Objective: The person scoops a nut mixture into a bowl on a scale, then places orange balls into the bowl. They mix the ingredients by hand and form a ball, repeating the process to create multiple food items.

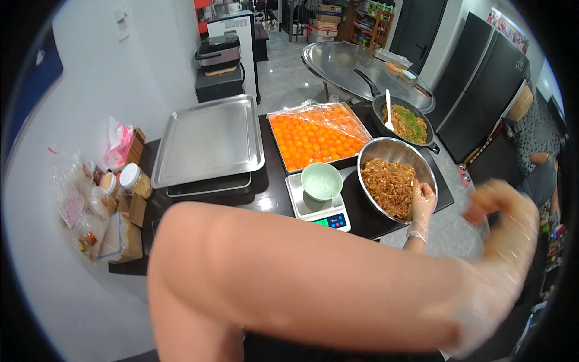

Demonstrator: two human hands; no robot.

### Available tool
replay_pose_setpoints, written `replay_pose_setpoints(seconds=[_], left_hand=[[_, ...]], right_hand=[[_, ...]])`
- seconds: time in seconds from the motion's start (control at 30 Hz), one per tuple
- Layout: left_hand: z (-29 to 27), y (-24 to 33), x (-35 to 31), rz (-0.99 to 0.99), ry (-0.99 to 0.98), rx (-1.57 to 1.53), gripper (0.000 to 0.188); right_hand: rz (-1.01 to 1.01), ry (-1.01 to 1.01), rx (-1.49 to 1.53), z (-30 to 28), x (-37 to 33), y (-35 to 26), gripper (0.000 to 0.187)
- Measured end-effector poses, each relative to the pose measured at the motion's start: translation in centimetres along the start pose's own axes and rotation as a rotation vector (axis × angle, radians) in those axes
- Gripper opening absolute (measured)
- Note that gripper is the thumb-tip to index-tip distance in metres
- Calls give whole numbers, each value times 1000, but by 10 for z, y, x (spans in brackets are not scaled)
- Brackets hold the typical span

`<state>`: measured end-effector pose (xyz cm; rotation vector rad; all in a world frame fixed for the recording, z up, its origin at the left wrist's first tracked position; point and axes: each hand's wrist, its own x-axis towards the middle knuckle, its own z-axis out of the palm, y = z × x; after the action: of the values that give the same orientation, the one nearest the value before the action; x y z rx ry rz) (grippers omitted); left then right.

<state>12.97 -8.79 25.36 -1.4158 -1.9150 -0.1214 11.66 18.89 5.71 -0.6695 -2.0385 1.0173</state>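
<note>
- Two hands in clear gloves are showing, both toward the right side of the view.
- The right hand [424,196] is resting inside a steel bowl [392,148], against its right side; its fingers are bending down into brown, crumbly filling [386,184] (whether they are gripping any, I cannot tell).
- The left hand [509,220] is hanging in the air right of the bowl, well apart from it, its fingers loosely curling; blur is hiding whether it has hold of anything.
- The left forearm [313,271] is spanning the lower view, bare and very close to the camera.
- The bowl is standing near the right end of a dark table [268,196].
- Just left of it, a scale [298,205] is bearing a green bowl [321,181].
- Behind the scale, orange balls [307,140] are filling a shallow tray, with clear wrap [338,117] partly covering them.
- Behind the steel bowl, a skillet [379,108] is holding brown food, chopped greens [413,125] and a white spoon [388,114].
- Farther left, a steel tray [211,142] is lying over another; beyond it, a jar [136,181] is standing by a pink pack [119,145].
</note>
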Motion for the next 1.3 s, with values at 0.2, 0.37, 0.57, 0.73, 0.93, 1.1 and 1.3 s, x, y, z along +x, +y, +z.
replay_pose_setpoints(seconds=[0.2, 0.37, 0.57, 0.73, 0.93, 1.1, 1.3], left_hand=[[8, 44, 5, -127, -208, 220, 29], [34, 78, 21, -165, -343, 248, 31], [70, 83, 16, -283, -517, 198, 34], [62, 14, -60, -402, -679, -319, 29], [61, -70, -243, -960, 94, -1139, 31], [34, -98, -345, -1066, 680, -1875, 49], [28, -112, -393, -868, 1072, -2115, 44]], right_hand=[[-131, 47, -43, -1, 2, -2, 31], [0, -60, 99, -15, 0, 8, 36], [-154, -85, 74, 17, 12, 47, 36], [-51, -121, 176, 38, 3, 54, 37], [12, -125, 181, 58, -4, -2, 28], [484, -319, 910, 107, -42, -110, 17], [900, -1237, 1554, 203, -116, -200, 29]])
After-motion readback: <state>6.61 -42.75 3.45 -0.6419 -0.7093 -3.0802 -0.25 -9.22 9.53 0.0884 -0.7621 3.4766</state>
